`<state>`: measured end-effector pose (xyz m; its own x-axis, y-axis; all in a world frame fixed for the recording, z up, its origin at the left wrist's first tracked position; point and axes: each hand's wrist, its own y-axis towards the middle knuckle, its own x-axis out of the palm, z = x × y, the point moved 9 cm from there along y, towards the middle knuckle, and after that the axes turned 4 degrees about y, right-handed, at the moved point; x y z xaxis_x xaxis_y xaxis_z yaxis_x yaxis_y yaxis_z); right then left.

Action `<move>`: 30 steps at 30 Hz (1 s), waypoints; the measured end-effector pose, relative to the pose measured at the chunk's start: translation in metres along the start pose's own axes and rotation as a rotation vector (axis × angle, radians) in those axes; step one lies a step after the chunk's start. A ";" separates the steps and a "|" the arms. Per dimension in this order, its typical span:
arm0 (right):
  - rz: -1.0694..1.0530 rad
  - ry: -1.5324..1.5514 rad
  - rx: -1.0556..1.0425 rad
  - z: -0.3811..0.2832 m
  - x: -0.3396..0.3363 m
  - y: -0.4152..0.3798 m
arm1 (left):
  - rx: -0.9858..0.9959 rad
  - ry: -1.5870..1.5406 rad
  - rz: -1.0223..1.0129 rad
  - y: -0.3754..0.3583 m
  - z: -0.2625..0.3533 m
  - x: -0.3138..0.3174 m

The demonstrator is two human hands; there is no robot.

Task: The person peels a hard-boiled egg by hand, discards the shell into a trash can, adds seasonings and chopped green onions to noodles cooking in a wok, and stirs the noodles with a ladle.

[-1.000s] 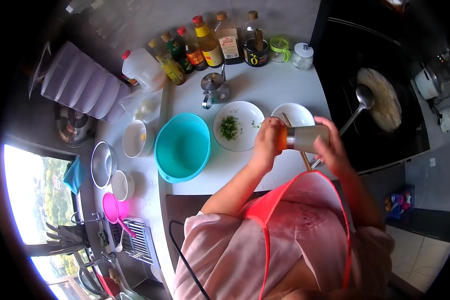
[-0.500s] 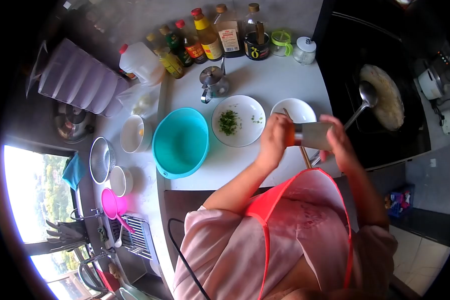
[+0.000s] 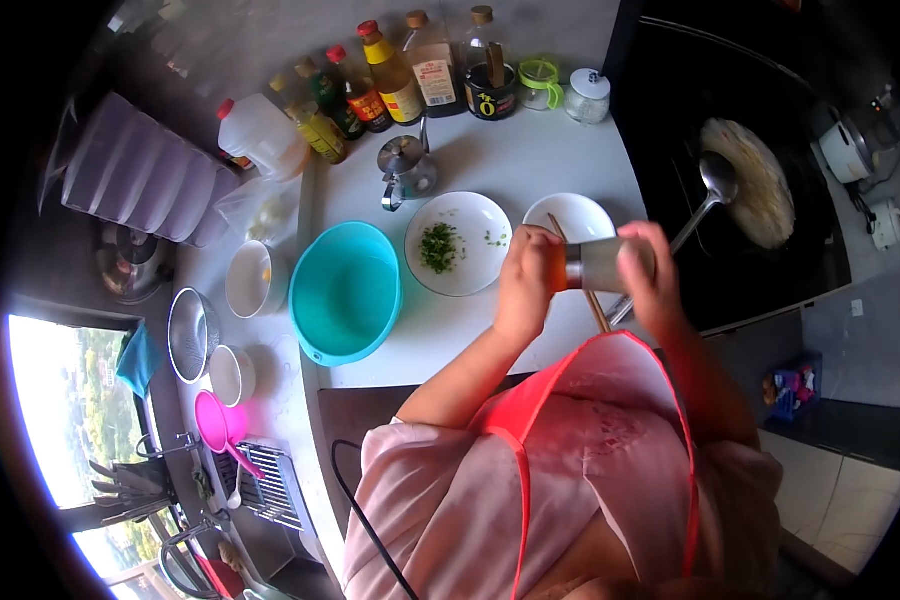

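My left hand point(image 3: 528, 278) is wrapped round the orange end of a sideways-lying metal cylinder point(image 3: 598, 267). At its other end, my right hand point(image 3: 650, 275) has its fingers closed on the metal part. Beneath the cylinder, a pair of chopsticks point(image 3: 596, 312) leans from a white bowl point(image 3: 570, 214), partly hidden by my hands. A white plate point(image 3: 485, 262) with chopped green herbs point(image 3: 438, 246) lies left of my left hand.
A turquoise basin point(image 3: 345, 290) stands left of the plate. Bottles point(image 3: 392, 80) and a metal pot point(image 3: 406, 165) stand behind. At right, a metal ladle point(image 3: 718, 178) rests in a pan of food point(image 3: 760, 190) on the stove.
The view has shifted, so the counter items appear a little further left. My right hand has closed in around the metal end of the cylinder, which both hands still hold.
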<state>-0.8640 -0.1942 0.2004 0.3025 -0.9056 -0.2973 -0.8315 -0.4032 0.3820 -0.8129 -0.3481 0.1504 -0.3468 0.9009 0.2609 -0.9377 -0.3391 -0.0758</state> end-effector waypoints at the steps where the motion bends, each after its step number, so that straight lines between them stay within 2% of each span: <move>1: 0.066 0.344 0.570 0.030 0.005 -0.010 | 0.413 0.211 0.039 -0.011 0.033 0.004; 2: -0.026 0.709 0.872 0.075 0.023 -0.032 | 0.958 0.682 0.029 -0.036 0.067 0.023; 4: -0.199 0.919 1.133 0.082 0.040 -0.054 | 0.995 0.811 -0.125 -0.051 0.079 0.040; 5: -0.200 0.917 1.133 0.085 0.033 -0.052 | 0.995 0.809 -0.123 -0.047 0.073 0.036; 7: -0.506 0.941 1.124 0.067 0.039 -0.056 | 0.877 0.591 -0.108 -0.026 0.063 0.019; 8: -0.502 0.942 1.122 0.061 0.043 -0.060 | 0.878 0.590 -0.111 -0.026 0.060 0.016; 9: -0.289 0.650 0.649 0.036 0.028 -0.028 | 0.261 0.205 -0.055 0.002 0.027 -0.005; 10: -0.304 0.275 0.148 -0.007 0.019 -0.010 | -0.356 -0.182 0.001 -0.001 -0.023 -0.010; 11: -0.109 -0.165 -0.296 -0.052 0.006 -0.006 | -0.469 -0.300 -0.057 -0.002 -0.038 -0.003; 12: -0.006 -0.121 -0.360 -0.046 0.002 -0.010 | -0.477 -0.304 -0.086 -0.008 -0.041 0.006; 14: 0.098 0.304 0.554 0.020 0.002 -0.016 | 0.177 -0.031 0.049 -0.012 0.007 0.003; 15: -0.048 0.666 0.851 0.058 0.025 -0.034 | 0.823 0.588 0.044 -0.031 0.056 0.018; 16: -0.202 1.040 1.126 0.068 0.051 -0.049 | 0.829 0.577 0.021 -0.032 0.060 0.018; 17: -0.235 0.965 1.280 0.077 0.050 -0.067 | 0.904 0.666 -0.097 -0.044 0.064 0.031; 18: -0.223 0.961 1.278 0.071 0.043 -0.066 | 0.980 0.753 -0.208 -0.053 0.065 0.042; 19: -0.281 0.936 1.114 0.060 0.037 -0.054 | 0.848 0.610 -0.154 -0.034 0.053 0.024; 20: -0.333 0.910 0.945 0.049 0.032 -0.042 | 0.487 0.330 -0.070 -0.010 0.021 0.001; 21: -0.157 0.540 0.668 0.045 0.012 -0.029 | 0.115 0.106 -0.047 0.004 0.001 -0.009; 22: -0.120 0.312 0.184 -0.001 0.003 -0.011 | -0.260 -0.117 -0.019 0.005 -0.019 -0.010; 23: -0.075 0.064 -0.072 -0.022 -0.002 -0.009 | -0.382 -0.232 0.006 0.002 -0.025 -0.001; 24: -0.027 -0.187 -0.323 -0.043 -0.002 -0.013 | -0.309 -0.194 -0.012 -0.002 -0.019 0.005; 25: -0.001 0.112 0.069 -0.007 -0.005 -0.013 | 0.011 -0.029 0.015 0.000 -0.004 0.004; 26: 0.113 0.308 0.392 0.034 -0.004 -0.015 | 0.331 0.132 0.046 -0.005 0.012 0.005; 27: -0.101 0.771 0.816 0.084 0.023 -0.037 | 0.813 0.613 -0.049 -0.025 0.050 0.027; 28: -0.332 1.238 1.222 0.097 0.048 -0.068 | 0.899 0.746 -0.145 -0.040 0.066 0.047; 30: -0.360 1.187 1.247 0.084 0.047 -0.073 | 0.852 0.628 -0.157 -0.022 0.046 0.032</move>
<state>-0.8277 -0.1964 0.0850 0.2084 -0.6289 0.7490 -0.3096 -0.7689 -0.5595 -0.8028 -0.3242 0.2044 -0.3992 0.8469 -0.3513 -0.7342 -0.0657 0.6758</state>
